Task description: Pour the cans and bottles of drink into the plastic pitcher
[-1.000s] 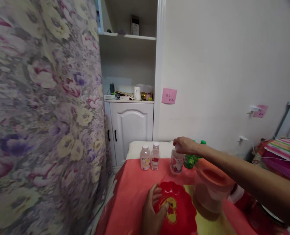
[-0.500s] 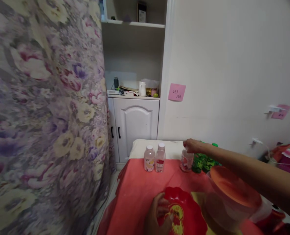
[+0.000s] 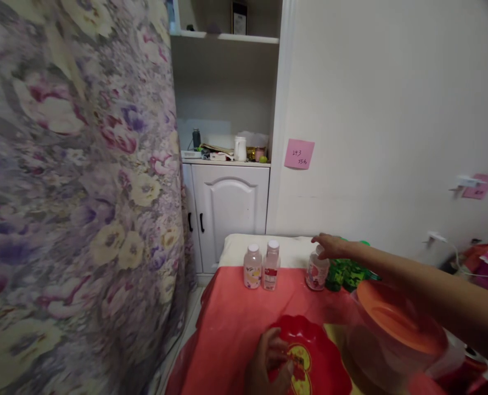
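My right hand [image 3: 330, 246] reaches across to a clear bottle [image 3: 317, 274] with a printed label, standing upright on the red cloth. Its fingers stretch over the bottle's white cap, loosely parted; whether they touch the cap is hard to tell. Over the left rim of a red scalloped plate [image 3: 326, 351] rests my left hand [image 3: 268, 362], fingers half curled and thumb apart, with nothing visible between them. Left of the reached-for bottle stand two more white-capped clear bottles, a rounded one [image 3: 252, 269] and a squarer one [image 3: 270, 266].
Green patterned bottles [image 3: 345, 273] stand right of the labelled bottle, partly behind my right forearm. A clear tub with an orange lid [image 3: 400, 315] sits below that forearm. A floral curtain [image 3: 83, 192] hangs at left; a white cabinet [image 3: 231, 203] stands behind the table.
The fingers of my right hand have loosened and lifted slightly at the bottle's cap, so more of the cap shows. My left hand stays at the plate. The view has shifted a little.
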`<state>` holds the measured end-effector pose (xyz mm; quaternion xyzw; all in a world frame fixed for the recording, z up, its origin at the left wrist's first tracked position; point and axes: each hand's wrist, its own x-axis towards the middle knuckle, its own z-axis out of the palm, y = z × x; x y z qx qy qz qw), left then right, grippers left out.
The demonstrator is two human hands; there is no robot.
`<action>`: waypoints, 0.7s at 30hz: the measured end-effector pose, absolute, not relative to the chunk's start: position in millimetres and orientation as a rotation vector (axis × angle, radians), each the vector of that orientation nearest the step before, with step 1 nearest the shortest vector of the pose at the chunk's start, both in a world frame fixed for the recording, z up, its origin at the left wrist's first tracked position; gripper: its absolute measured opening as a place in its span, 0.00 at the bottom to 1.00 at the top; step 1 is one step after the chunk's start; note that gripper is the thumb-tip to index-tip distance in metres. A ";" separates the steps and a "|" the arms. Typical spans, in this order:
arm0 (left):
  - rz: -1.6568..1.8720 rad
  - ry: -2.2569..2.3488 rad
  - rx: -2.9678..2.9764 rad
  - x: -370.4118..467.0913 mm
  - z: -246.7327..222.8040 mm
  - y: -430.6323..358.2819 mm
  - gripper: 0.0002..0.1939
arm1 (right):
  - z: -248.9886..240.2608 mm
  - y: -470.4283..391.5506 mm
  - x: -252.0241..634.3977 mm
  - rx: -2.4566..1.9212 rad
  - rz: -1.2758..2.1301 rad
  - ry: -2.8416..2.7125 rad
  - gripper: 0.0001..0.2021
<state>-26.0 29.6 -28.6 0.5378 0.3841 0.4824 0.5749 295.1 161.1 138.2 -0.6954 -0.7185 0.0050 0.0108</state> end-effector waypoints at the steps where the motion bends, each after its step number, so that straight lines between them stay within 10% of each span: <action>1: 1.132 0.900 1.254 -25.4 -28.3 29.6 0.25 | 144.1 160.7 295.0 -2.162 0.014 -2.252 0.21; 21: 1.190 0.901 1.215 -26.4 -20.2 26.3 0.21 | 174.2 179.6 152.0 -1.811 -0.067 -2.594 0.23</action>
